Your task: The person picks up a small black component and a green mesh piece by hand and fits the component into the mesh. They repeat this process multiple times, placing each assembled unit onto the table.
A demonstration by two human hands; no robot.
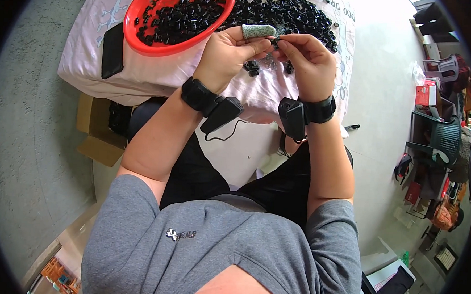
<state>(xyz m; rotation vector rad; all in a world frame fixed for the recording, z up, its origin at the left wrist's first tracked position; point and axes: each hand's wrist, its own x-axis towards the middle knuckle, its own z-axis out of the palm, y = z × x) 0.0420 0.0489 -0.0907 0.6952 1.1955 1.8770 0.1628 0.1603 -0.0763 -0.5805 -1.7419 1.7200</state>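
Note:
My left hand (223, 57) and my right hand (313, 65) meet above the near part of a cloth-covered table. Between their fingertips is a small black part (275, 42), pinched from both sides; its exact kind is too small to tell. A pale green-grey fabric finger cover (258, 31) sits on a finger of my left hand. Just beyond my hands spreads a heap of small black plastic-looking pieces (298, 14). A few loose black pieces (252, 68) lie on the cloth near my left hand. Thin greyish strands show around my fingertips.
A red basin (158, 49) with many similar black pieces stands at the far left of the pale printed cloth (170, 79). Beside it lies a flat black phone-like object (112, 51). An open cardboard box (101, 145) is on the floor at left. Chairs (445, 138) stand far right.

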